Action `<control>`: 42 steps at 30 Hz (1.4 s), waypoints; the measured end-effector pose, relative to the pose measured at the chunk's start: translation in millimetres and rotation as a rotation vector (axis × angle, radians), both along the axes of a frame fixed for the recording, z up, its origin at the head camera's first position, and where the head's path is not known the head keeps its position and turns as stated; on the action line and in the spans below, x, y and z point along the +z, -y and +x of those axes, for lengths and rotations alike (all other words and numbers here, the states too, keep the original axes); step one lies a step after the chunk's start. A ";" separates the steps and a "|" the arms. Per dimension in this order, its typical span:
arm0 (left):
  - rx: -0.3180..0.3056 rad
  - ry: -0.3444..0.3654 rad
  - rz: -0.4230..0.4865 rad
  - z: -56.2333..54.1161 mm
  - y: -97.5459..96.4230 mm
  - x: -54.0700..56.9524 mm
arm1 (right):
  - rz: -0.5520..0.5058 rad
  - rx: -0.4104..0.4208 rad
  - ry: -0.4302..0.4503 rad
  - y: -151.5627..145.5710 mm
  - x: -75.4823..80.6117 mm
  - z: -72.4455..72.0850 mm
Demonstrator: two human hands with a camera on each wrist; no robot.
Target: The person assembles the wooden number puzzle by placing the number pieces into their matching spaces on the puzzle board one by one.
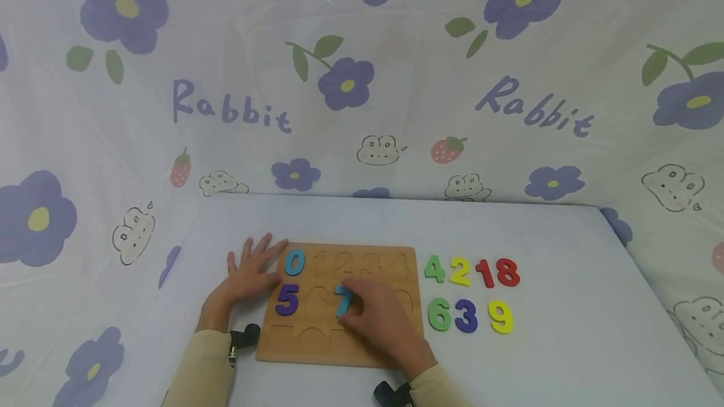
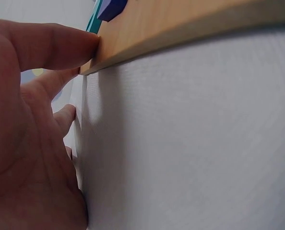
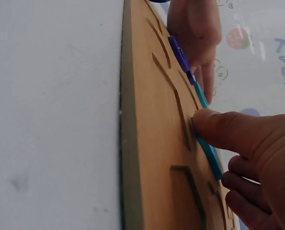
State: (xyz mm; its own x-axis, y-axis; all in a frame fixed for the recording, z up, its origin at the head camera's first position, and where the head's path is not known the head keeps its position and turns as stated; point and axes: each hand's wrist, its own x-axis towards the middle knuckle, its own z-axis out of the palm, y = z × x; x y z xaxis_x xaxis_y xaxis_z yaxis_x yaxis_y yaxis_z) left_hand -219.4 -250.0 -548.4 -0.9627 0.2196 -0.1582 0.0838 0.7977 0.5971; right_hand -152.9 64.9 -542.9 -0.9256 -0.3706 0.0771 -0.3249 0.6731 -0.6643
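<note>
A wooden number puzzle board [image 1: 300,347] lies on the table with shallow recesses cut into it. My right hand [image 1: 384,322] pinches a blue number 7 [image 1: 342,301] between thumb and fingers, right at the board's middle row. In the right wrist view the blue 7 [image 3: 209,155] lies close against the board face. My left hand [image 1: 246,278] has its fingers spread, with thumb and index fingertip touching the board's left edge. Near that thumb a purple number 5 [image 1: 287,300] sits on the board, below a light blue number 0 [image 1: 295,262] in the top left corner.
Loose number pieces lie right of the board: a green 4 [image 1: 434,269], yellow 2 [image 1: 460,271], red 1 [image 1: 485,273] and red 8 [image 1: 508,272] behind, a green 6 [image 1: 438,314], purple 3 [image 1: 466,316] and yellow 9 [image 1: 500,317] in front. A patterned curtain [image 1: 418,105] hangs behind the white table [image 1: 582,306].
</note>
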 end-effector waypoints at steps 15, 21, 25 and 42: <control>-0.006 0.014 -0.041 -5.9 2.2 -9.4 | -0.099 -0.022 0.070 -45.7 35.3 1.8; -0.007 -0.013 -0.003 -4.5 1.4 -11.2 | -0.107 -0.039 0.014 -89.3 51.0 5.1; -0.002 -0.007 0.012 -3.8 -0.5 -9.8 | -0.049 0.009 -0.092 -125.0 54.7 7.5; 0.008 0.014 -0.022 0.4 0.1 -1.1 | 0.139 -0.047 -0.080 -234.2 63.0 28.0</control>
